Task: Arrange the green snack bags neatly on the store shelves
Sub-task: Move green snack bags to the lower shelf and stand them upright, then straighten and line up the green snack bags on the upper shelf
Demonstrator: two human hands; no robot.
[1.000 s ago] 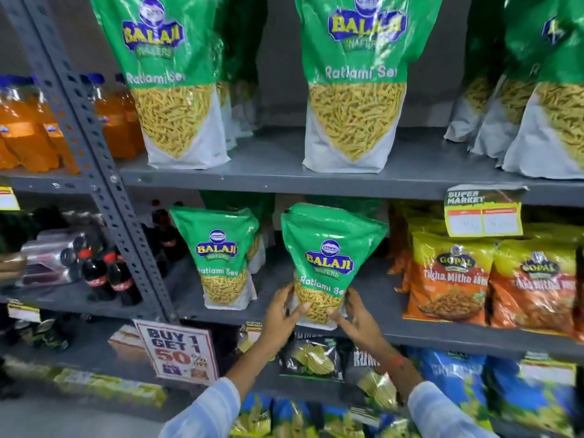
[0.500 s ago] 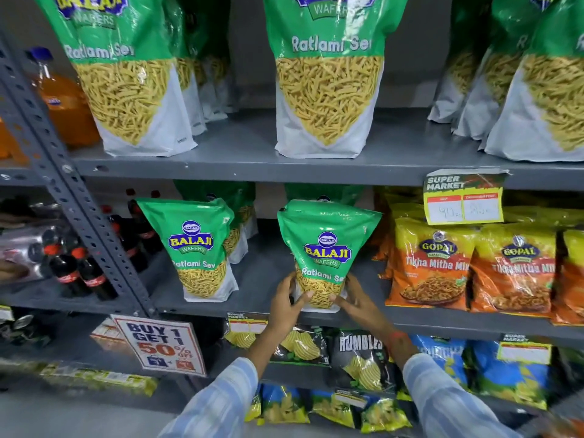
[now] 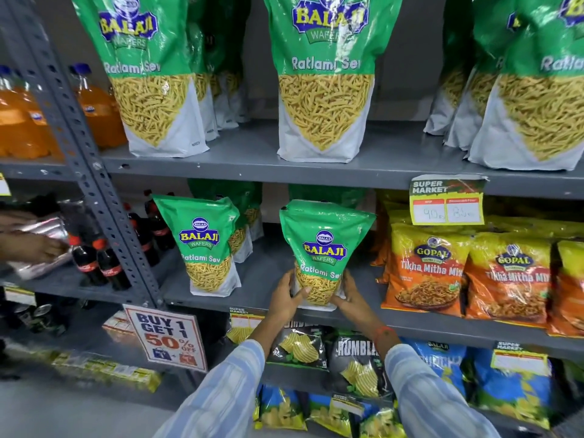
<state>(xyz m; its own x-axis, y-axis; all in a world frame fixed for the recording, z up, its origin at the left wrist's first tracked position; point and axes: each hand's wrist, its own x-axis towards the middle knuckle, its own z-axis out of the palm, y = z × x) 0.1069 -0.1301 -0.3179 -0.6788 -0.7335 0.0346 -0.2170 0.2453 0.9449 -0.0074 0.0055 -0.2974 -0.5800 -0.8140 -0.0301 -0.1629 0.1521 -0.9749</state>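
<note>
A small green Ratlami Sev bag (image 3: 324,245) stands upright at the front of the middle shelf (image 3: 265,279). My left hand (image 3: 287,295) grips its lower left side and my right hand (image 3: 349,294) grips its lower right side. A second small green bag (image 3: 202,241) stands to its left, with more green bags (image 3: 243,210) behind. Large green Ratlami Sev bags (image 3: 325,74) stand along the top shelf (image 3: 252,165), at the left (image 3: 148,74) and right (image 3: 537,90) too.
Orange Gopal snack bags (image 3: 426,270) fill the middle shelf to the right, under a price tag (image 3: 447,202). Cola bottles (image 3: 94,263) and orange drink bottles (image 3: 28,118) sit left of the grey upright post (image 3: 94,184). Another person's hand (image 3: 34,245) reaches in at far left. A promo sign (image 3: 166,338) hangs below.
The view has shifted closer and slightly up. Both hands keep hold of the small green bag's base, which stays upright at the front of the middle shelf. A hand has appeared at far left.
</note>
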